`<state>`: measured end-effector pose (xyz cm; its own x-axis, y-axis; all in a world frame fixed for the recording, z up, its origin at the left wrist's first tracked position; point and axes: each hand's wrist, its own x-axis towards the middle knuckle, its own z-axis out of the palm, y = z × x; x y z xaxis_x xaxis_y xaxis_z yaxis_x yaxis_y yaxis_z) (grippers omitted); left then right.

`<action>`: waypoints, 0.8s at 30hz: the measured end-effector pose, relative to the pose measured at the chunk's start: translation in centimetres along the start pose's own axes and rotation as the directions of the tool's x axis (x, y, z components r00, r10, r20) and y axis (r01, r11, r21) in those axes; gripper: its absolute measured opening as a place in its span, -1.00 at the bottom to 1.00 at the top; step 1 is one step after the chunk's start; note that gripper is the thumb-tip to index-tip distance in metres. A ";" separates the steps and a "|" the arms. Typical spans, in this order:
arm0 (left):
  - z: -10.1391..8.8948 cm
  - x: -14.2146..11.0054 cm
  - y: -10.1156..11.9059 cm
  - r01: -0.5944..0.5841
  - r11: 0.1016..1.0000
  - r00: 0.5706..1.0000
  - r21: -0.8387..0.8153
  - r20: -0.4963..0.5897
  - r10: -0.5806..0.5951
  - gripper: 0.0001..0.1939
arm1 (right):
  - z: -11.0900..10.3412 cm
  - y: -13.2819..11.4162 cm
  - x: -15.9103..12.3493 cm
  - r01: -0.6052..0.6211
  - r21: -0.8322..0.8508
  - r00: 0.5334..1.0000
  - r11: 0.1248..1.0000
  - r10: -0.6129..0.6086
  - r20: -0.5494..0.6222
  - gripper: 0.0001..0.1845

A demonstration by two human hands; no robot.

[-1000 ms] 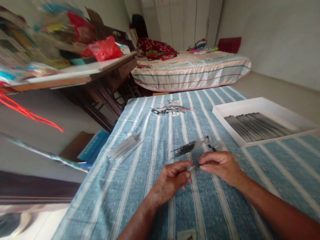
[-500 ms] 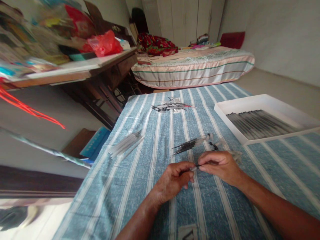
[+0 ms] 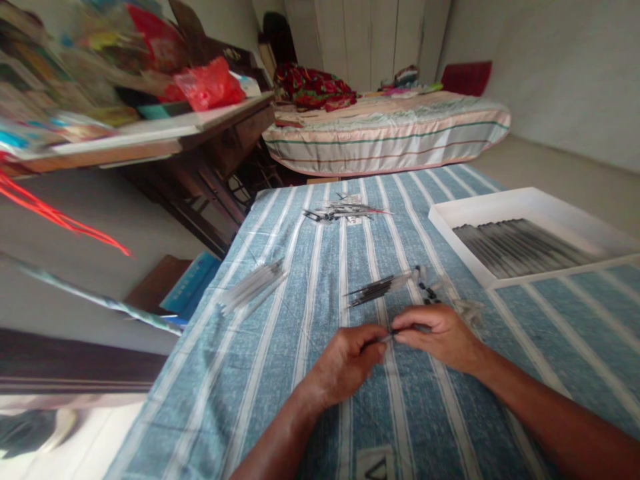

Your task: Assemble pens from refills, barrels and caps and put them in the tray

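Observation:
My left hand (image 3: pixel 347 360) and my right hand (image 3: pixel 437 335) meet over the blue striped tablecloth (image 3: pixel 280 373), both pinched on one thin pen (image 3: pixel 391 333) held between their fingertips. Just beyond the hands lies a small bundle of dark pen refills (image 3: pixel 373 291), with a few loose pen parts (image 3: pixel 425 287) beside it. A pile of clear pen barrels (image 3: pixel 253 288) lies to the left. Further back sits a heap of small pen pieces (image 3: pixel 345 212).
A white tray (image 3: pixel 505 200) with a row of dark finished pens (image 3: pixel 520 247) stands at the right. Left of the table is a cluttered wooden desk (image 3: pixel 165 143) with a red bag (image 3: pixel 210 85). A bed (image 3: pixel 390 137) stands behind.
My hands have drawn slightly closer together on the pen, and the view has shifted a little. Nothing else on the table has moved.

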<state>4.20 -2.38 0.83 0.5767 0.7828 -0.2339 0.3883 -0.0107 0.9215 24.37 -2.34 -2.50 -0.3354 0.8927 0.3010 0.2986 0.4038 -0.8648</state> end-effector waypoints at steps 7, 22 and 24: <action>-0.1 -0.1 0.4 -0.034 0.995 0.999 0.097 0.003 0.034 -0.79 | -0.1 0.1 0.0 0.045 -0.075 0.997 0.996 -0.040 0.066 -0.84; -0.4 -0.2 0.6 0.032 0.999 0.999 0.000 0.035 -0.032 -0.81 | 0.0 -0.4 0.0 0.168 -0.188 0.985 0.968 -0.157 0.074 -0.80; -0.4 -0.1 0.5 0.003 0.999 0.999 0.045 0.037 -0.005 -0.81 | 0.0 -0.2 0.0 0.156 -0.197 0.986 0.968 -0.139 0.096 -0.78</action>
<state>4.02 -2.20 1.48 0.6008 0.7593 -0.2498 0.4224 -0.0362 0.9057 24.30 -2.45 -2.36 -0.4581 0.8043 0.3783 0.4130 0.5695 -0.7107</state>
